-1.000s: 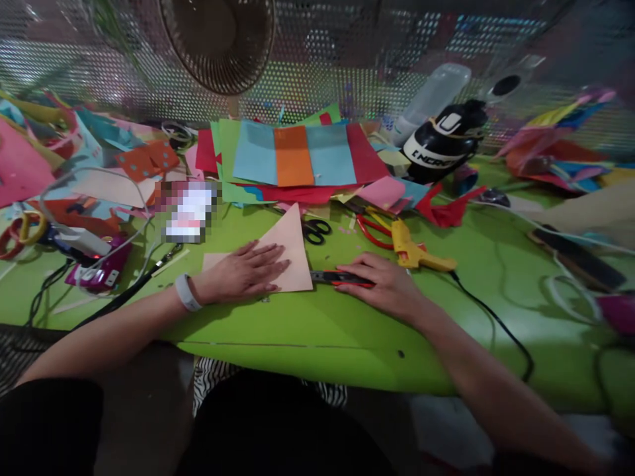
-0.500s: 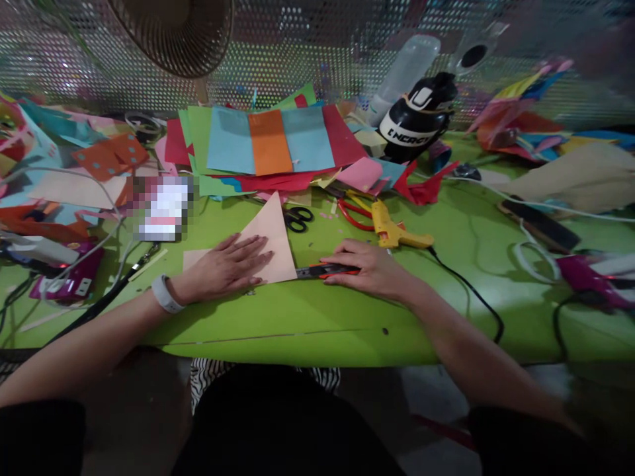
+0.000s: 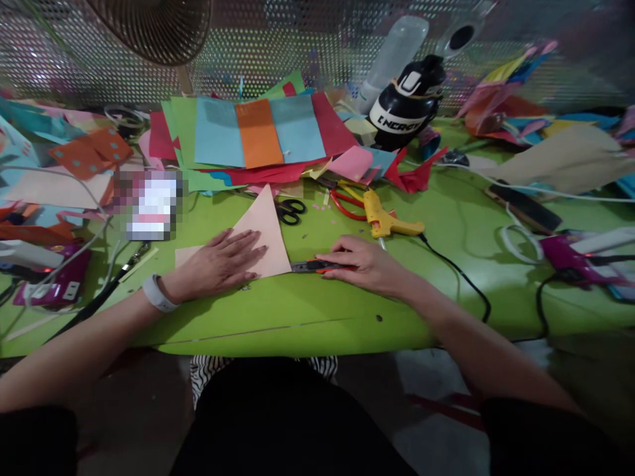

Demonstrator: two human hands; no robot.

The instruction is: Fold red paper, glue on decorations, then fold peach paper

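A pale pink sheet of paper, folded to a point at its top, lies on the green table. My left hand rests flat on it, fingers stretched out, pressing the paper down. In my right hand is a red and black utility knife, the fingers wrapped round its handle. The knife's front end touches the paper's lower right corner. Just behind the paper are black-handled scissors, their blades partly hidden. A yellow glue gun lies beyond my right hand.
Stacked coloured papers stand at the back, beside a black bottle. A phone with a blurred screen lies at left. Purple power strips with cables sit at both sides. A fan stands behind.
The whole view has shifted slightly, moving the scene left and up. Both hands keep nearly the same places, with the knife still at the paper's corner.
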